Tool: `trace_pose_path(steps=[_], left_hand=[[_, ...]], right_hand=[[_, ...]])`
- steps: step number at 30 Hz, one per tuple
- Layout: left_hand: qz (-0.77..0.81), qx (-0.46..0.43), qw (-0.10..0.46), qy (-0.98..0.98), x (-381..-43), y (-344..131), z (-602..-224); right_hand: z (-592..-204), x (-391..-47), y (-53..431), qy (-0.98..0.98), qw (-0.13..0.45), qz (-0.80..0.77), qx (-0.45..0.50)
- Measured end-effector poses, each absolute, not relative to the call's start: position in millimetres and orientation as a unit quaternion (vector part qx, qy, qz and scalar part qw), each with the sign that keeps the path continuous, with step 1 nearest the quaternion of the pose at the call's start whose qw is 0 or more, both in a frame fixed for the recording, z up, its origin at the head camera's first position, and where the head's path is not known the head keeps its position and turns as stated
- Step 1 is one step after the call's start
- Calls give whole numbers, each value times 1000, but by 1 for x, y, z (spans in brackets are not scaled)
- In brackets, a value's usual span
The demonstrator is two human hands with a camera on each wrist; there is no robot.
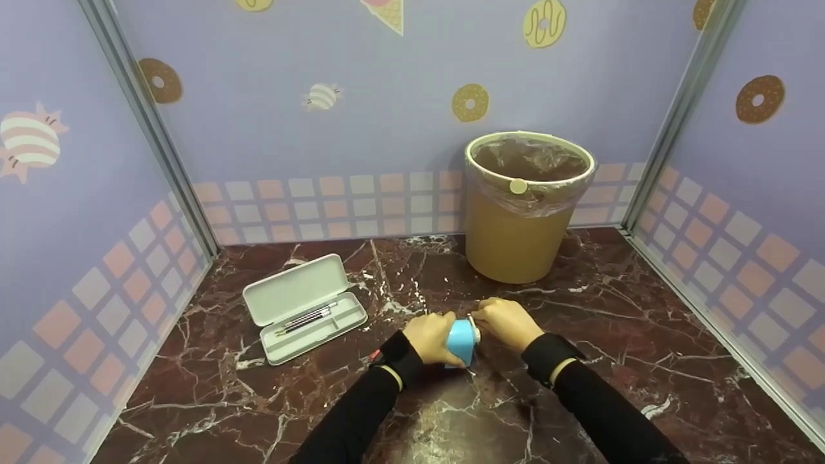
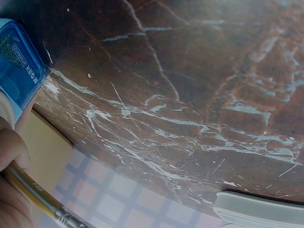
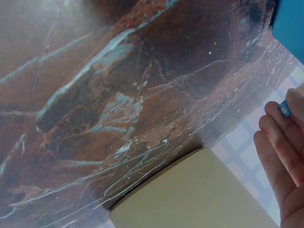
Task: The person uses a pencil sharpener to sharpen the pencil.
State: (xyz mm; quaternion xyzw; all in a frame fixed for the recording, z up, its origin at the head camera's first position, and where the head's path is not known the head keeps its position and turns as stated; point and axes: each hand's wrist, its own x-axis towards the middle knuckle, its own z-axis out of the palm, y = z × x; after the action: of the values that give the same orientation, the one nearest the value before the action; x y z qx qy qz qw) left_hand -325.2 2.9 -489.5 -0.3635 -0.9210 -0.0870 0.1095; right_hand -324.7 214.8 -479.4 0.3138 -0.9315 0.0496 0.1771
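A blue pencil sharpener (image 1: 460, 341) with a see-through drawer stands on the marbled tabletop. My left hand (image 1: 428, 338) grips its left end, thumb along the near side and fingers over the top. In the left wrist view, a yellowish pencil (image 2: 34, 192) marked HB runs out from under my left fingers, its metal ferrule away from the sharpener; its other end is hidden. On the sharpener's right side, my right hand (image 1: 509, 323) pinches the small crank knob (image 3: 284, 110) between thumb and index finger, the other fingers extended.
To the left lies an open grey pencil case (image 1: 293, 293) with several pencils (image 1: 309, 317) in it. A tan waste bin (image 1: 515, 245) with a clear liner stands behind the hands, by the back wall. Patterned panels enclose the back and both sides.
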Motion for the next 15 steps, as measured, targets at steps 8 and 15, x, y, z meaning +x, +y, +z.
trace_pose_path(steps=[8, 15], left_hand=[[-82, -365, 117, -920, -326, 3, -490], [-91, -364, 109, -920, -327, 3, -494]], right_hand=[[-480, -324, 214, -933, 173, 53, 311], [-483, -323, 214, -934, 173, 50, 310]])
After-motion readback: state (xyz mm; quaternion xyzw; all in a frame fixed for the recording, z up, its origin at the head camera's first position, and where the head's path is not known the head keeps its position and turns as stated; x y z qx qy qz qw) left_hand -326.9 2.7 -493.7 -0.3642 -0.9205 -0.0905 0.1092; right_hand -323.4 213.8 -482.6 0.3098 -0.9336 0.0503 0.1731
